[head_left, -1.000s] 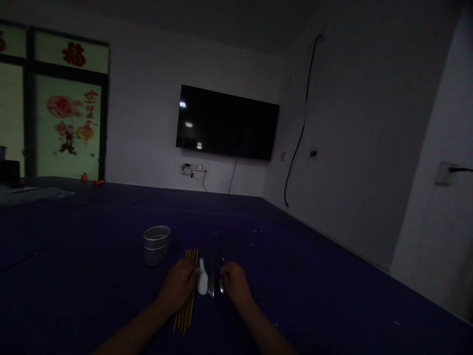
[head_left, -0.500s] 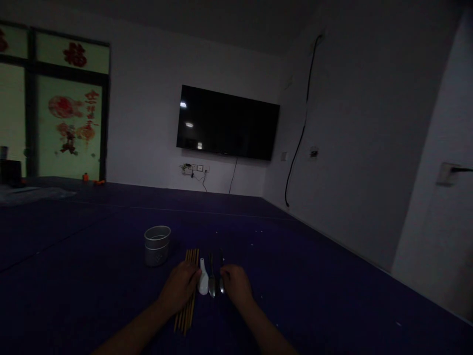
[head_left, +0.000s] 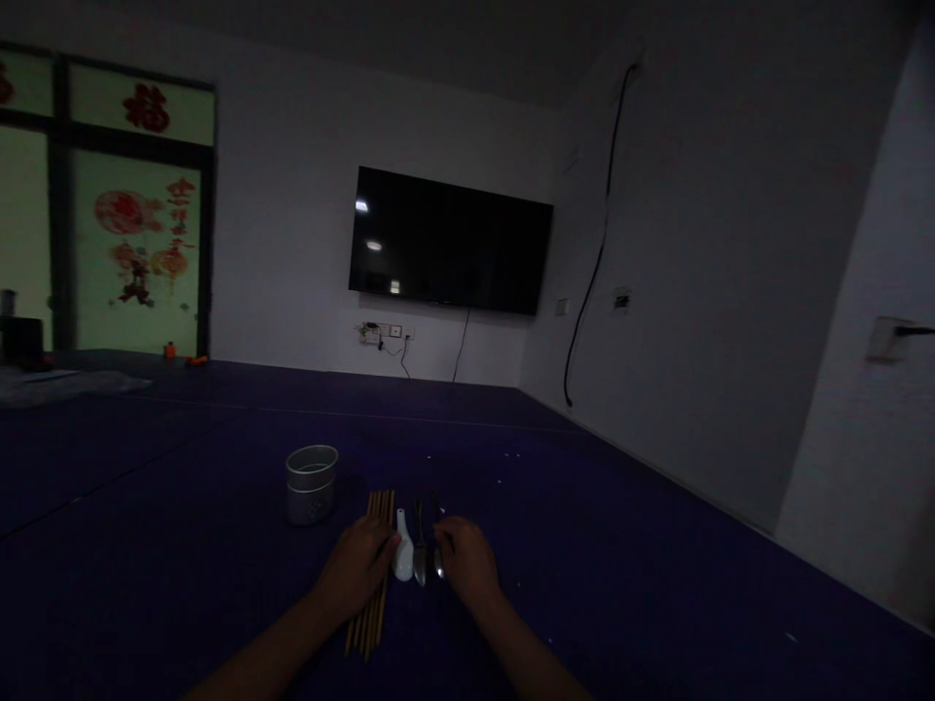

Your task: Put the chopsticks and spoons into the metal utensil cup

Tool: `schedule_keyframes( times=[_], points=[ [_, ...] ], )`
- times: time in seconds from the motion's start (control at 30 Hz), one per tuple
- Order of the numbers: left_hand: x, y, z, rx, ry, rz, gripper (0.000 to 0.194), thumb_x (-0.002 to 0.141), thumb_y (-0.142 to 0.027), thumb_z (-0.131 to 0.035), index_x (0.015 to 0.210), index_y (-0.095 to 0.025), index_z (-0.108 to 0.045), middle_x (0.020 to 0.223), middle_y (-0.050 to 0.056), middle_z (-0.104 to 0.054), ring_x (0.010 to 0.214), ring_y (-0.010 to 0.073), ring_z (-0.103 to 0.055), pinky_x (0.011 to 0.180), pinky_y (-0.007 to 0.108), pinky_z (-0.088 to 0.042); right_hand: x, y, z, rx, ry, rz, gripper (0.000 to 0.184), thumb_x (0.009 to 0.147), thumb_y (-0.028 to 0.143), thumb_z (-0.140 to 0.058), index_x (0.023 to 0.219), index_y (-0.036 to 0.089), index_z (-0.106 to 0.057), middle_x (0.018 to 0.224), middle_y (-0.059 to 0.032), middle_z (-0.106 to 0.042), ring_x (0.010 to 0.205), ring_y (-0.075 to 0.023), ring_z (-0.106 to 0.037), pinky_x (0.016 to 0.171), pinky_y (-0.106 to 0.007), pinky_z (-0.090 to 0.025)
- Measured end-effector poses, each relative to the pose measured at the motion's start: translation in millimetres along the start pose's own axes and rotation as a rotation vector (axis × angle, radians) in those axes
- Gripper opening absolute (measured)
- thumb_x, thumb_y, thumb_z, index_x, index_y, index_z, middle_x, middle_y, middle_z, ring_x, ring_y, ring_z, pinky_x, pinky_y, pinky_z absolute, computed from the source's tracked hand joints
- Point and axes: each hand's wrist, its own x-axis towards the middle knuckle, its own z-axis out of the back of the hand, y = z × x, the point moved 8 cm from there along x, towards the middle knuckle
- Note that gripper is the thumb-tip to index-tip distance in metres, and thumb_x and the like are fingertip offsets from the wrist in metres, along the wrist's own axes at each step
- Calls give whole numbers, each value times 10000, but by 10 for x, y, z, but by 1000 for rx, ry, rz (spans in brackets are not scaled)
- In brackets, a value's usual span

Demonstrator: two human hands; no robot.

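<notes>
Head view: chopsticks (head_left: 369, 623), white spoon (head_left: 403, 563), middle spoon (head_left: 419, 565) and right spoon (head_left: 439, 565) lie side by side at lower centre, a row that looks largely formed; little seems left to straighten. The left hand (head_left: 356, 563) covers the chopsticks, the right hand (head_left: 467, 559) curls at the right spoon; whether either grips, I cannot tell. The cup (head_left: 311, 498) stands left of them, no utensil showing inside.

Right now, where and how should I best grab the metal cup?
I'd probably grip the metal cup around its round side wall, just below the rim, bringing the left hand in from the left: the cup stands upright, mouth up, and the chopsticks lie to its right.
</notes>
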Motion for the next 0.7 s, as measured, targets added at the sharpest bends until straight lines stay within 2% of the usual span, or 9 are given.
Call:
schedule_keyframes(
  times=[0.33,0.7],
  points=[
    [2,19,-35,2,21,-4,365,925,-333,-330,854,-185,-656,924,87,-674,935,215,-585,847,340,-422,-32,73,8,18,-30,12,258,850,149,-482,901,215,-726,991,-54,-701,960,-177,-624,841,-239,-402],
    [4,23,-29,-5,12,-10,367,926,-331,-330,860,-185,-660,936,96,-675,935,219,-580,858,349,-423,-34,114,21,34,1,31,266,848,132,-471,869,218,-722,957,-44,-704,909,-166,-635,787,-227,-405]
  ],
)
